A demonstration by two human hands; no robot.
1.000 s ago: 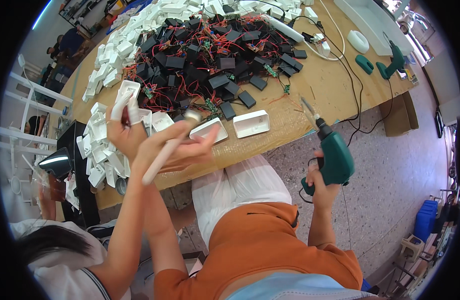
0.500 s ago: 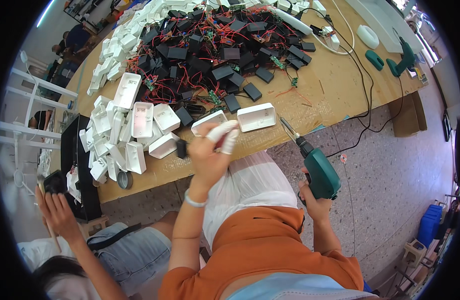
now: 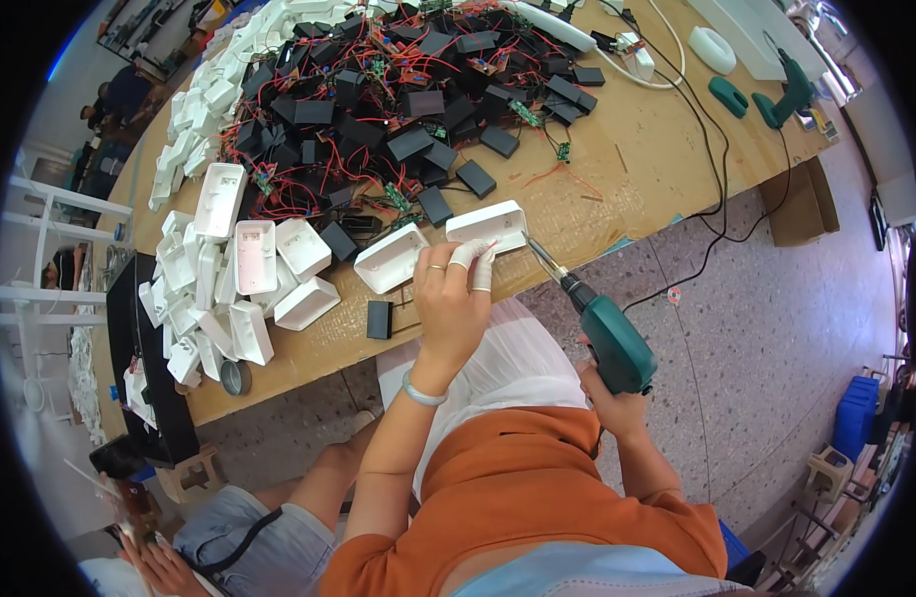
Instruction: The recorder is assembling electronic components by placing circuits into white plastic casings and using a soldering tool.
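My left hand, with white covers on some fingers, is closed in a pinch at the near wall of a white plastic case. A thin reddish bit shows at the fingertips, too small to name. My right hand grips the handle of a green soldering gun, its metal tip pointing up-left, close to that case's right end. Left of my left hand lies another open white case. Below it a black box with thin leads rests near the table's front edge.
A big heap of black boxes with red wires and green boards covers the table. White cases are piled on the left. Black cords run off the right side, near another green gun tool. A seated person is at my left.
My left hand has moved right to the white case, and the black box by its wrist has shifted right. The neighbouring person's hand has dropped lower. The view has shifted slightly.
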